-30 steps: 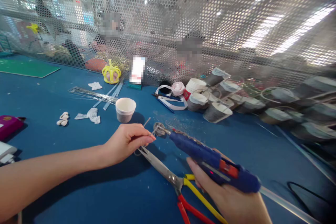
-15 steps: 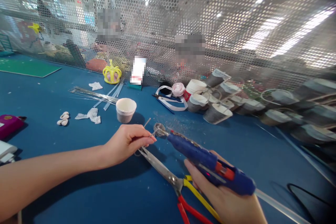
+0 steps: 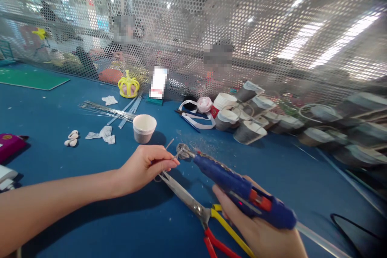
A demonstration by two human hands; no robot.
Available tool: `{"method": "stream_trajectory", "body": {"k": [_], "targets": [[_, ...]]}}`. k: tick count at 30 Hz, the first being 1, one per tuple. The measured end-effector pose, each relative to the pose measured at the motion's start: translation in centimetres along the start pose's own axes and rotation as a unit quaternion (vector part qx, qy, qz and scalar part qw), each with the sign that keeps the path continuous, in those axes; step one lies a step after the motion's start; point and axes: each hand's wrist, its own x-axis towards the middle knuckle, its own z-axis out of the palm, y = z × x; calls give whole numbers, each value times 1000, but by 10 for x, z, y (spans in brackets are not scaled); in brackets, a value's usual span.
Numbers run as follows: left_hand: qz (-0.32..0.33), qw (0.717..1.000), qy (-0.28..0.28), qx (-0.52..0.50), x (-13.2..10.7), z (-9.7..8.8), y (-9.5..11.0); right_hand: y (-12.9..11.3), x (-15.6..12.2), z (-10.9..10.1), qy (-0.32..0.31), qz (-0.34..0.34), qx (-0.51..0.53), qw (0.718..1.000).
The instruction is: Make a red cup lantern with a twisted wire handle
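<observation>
My left hand pinches a thin metal wire that ends in a small coiled silver piece. My right hand grips a blue hot glue gun with a red trigger; its metal nozzle touches the coiled piece. A clear glue stick sticks out of the gun's back. Scissors with red and yellow handles lie on the blue table under both hands, blades pointing toward my left hand.
A white paper cup stands just beyond my left hand. Several grey-wrapped cups lie heaped to the right. Wires, white scraps, a yellow crown and a ribbon lie near the mesh screen. People sit behind it.
Both hands hold nearly still. The glue gun has shifted slightly, its nozzle staying against the coiled piece.
</observation>
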Motion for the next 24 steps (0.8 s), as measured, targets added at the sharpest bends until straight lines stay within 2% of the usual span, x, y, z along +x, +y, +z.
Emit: {"method": "stream_trajectory", "body": {"k": [3,9,16,21,24], "targets": [[-5,1000,-1,-1,0,0,1,3,-1,0,19,-5,-5,1000],[-25,999,-7,-38,0,1,3,2,4,-9,-27,-38,-16,999],[-39,998,-6,-48,0,1,4,1,2,-5,-51,-41,1,998],[-44,998,-14,-39,0,0,5,-1,-2,1,8,-1,7,1000],[-47,998,-13,-41,-1,0,4,-3,-2,2,8,3,15,1000]]}}
